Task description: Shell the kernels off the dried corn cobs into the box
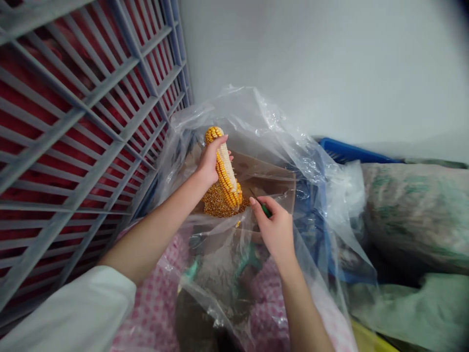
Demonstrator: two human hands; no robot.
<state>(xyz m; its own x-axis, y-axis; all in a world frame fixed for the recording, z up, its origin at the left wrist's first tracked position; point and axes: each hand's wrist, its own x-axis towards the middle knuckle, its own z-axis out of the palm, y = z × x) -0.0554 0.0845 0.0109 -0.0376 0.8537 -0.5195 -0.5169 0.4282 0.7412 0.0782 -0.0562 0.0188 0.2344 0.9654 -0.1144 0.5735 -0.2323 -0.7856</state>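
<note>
My left hand [212,159] is closed around a cob of yellow corn [227,183], tilted with its lower end toward my right side. A pale strip along the cob has lost its kernels. My right hand [274,222] grips a thin dark pointed tool with a green handle [265,210], its tip a little to the right of the cob's lower end. I cannot make out the tool's exact kind. Loose corn kernels [220,205] lie heaped below the cob inside a large clear plastic bag [256,117]. A few kernels fall or cling near the bag's front.
A tall grey slatted crate [124,132] with red contents stands close on the left. To the right are a blue basket [351,149], a filled woven sack [414,210] and a pale green cloth or sack [421,308]. A white wall [322,63] rises behind.
</note>
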